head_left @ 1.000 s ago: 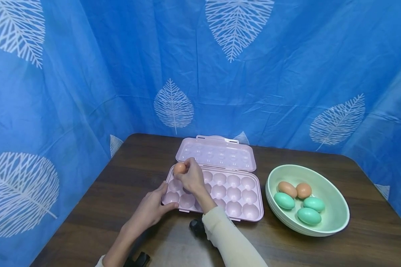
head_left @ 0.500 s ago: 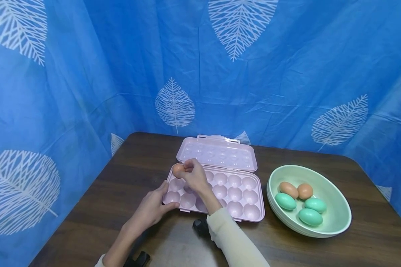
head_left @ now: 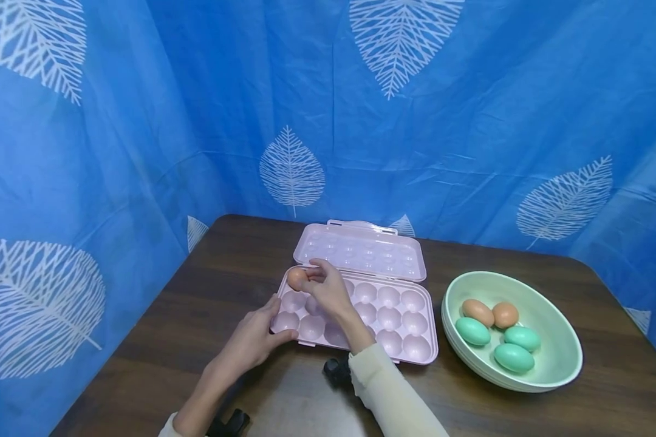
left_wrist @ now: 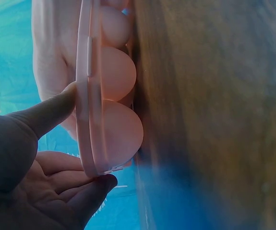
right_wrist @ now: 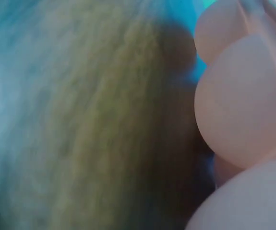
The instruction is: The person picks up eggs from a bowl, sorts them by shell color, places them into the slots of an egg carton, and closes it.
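One brown egg sits a touch lower than it did a second ago, down at the cup in the back-left corner of the egg tray. The right hand reaches in over the tray and pinches that egg between thumb and fingers; whether the shell already rests on the bottom of the cup, I can't tell. To my eye the small dip means this egg is all but seated, and the work looks early, since it's the only one I can make out in the tray, though the hand and wrist hide some cups. The left hand stays put, gripping the tray's left end, its thumb against the front rim.

To the right of the tray stands a mint-green bowl, holding two more brown eggs and three green eggs. The tray's open lid lies back behind it.

Under it all is a dark wood-grain counter with rounded back corners. In front of the tray, a black device shows by the right wrist, below a cream sleeve. Beyond the tray and off to both sides hangs creased blue cloth, printed with white leaves.
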